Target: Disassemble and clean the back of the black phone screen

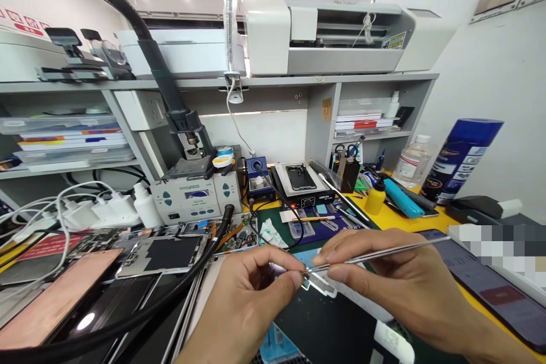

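Note:
My left hand [251,296] is closed, thumb and forefinger pinched together at the middle of the bench. Whatever they pinch is too small and too covered to name. In my right hand [396,278] is a pair of slim metal tweezers [394,251], held like a pen and slanting up to the right. Their tip meets the left fingertips. Just below the fingertips shows a small silvery-white flat piece [322,284]; I cannot tell whether a hand holds it. A black flat panel [324,324] lies beneath the hands.
A black hose [170,301] crosses the left foreground over phone screens and frames. Behind stand a hot-air station [191,199] and a small heating plate [298,179] with a phone part on it. At the right are a phone [490,290], a yellow bottle [375,198] and a blue spray can [460,159].

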`<state>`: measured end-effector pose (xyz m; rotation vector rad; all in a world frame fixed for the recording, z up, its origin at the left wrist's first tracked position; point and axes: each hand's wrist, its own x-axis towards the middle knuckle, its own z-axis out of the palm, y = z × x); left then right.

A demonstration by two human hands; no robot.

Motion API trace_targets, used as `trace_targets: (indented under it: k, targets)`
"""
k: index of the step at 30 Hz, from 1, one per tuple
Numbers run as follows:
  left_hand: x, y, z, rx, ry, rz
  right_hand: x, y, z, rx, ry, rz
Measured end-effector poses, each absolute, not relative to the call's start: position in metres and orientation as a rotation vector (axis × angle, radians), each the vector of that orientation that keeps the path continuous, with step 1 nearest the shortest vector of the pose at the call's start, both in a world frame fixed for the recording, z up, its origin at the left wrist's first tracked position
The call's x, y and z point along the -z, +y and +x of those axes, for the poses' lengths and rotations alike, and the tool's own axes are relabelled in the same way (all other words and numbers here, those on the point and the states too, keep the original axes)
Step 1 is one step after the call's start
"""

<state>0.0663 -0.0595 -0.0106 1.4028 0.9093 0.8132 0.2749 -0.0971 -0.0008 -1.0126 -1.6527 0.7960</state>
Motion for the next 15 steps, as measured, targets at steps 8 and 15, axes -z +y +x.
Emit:
trace_targets:
  k: [8,15]
  targets:
    - [0.011,-0.060,0.067,-0.810,0.918,1.425,0.001,-0.094,0.278,-0.874,-1.626,-1.098]
    - [0.011,-0.061,0.068,-0.814,0.982,1.492,0.003,-0.087,0.278,-1.066,-1.503,-1.122]
